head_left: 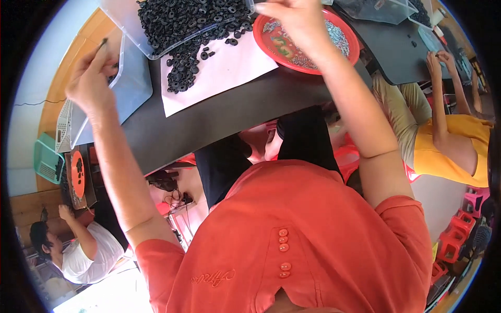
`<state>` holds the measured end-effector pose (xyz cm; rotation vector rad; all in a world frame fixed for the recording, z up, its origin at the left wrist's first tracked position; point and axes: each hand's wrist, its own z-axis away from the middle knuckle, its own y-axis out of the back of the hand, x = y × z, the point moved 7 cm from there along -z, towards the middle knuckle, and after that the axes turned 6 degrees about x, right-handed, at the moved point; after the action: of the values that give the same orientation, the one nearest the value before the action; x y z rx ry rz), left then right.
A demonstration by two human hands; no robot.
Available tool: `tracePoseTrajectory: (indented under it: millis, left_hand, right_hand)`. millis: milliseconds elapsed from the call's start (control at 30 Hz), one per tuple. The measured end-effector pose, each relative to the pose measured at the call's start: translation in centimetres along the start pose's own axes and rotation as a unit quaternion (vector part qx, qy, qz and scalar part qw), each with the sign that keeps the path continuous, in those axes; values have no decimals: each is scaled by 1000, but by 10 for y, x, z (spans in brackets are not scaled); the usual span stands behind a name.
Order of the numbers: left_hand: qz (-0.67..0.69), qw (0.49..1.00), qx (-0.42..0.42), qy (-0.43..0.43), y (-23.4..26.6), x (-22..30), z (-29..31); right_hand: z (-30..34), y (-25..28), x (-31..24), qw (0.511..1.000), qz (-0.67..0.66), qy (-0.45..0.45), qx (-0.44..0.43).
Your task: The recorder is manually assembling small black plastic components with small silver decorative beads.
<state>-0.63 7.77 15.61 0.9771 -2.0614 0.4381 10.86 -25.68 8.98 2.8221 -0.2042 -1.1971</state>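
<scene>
My left hand is raised over a clear plastic bin on the left, its fingertips pinched on a small dark piece. My right hand reaches across a red round basin with small silvery metal parts in it. Its thumb and finger come together beside the corner of another clear bin, and whatever they hold is too small to make out. That bin lies tipped, and small black ring-shaped parts spill from it onto a white sheet.
The dark table runs beneath everything. On the right, a co-worker in a yellow top handles something small at another dark table. To the left, a person in white sits near an orange tray and a green basket. Red stools stand lower right.
</scene>
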Motion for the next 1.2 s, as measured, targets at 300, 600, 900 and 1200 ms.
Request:
tracePoseTrajectory:
  millis: [300,600,900,1200]
  left_hand:
    - [-183,834,-333,-400,-148,39,105]
    - [-393,609,-602,-333,-282,-6,169]
    - [-263,686,-667,-127,-290,-24,172]
    - [-251,679,-675,-141,-279,-25,165]
  right_hand:
    - [40,75,59,996,-37,-78,13]
    - [57,65,52,997,-50,-51,-4]
    - [63,63,58,994,-69,-80,-10]
    - [64,63,57,996,-62,-62,-10]
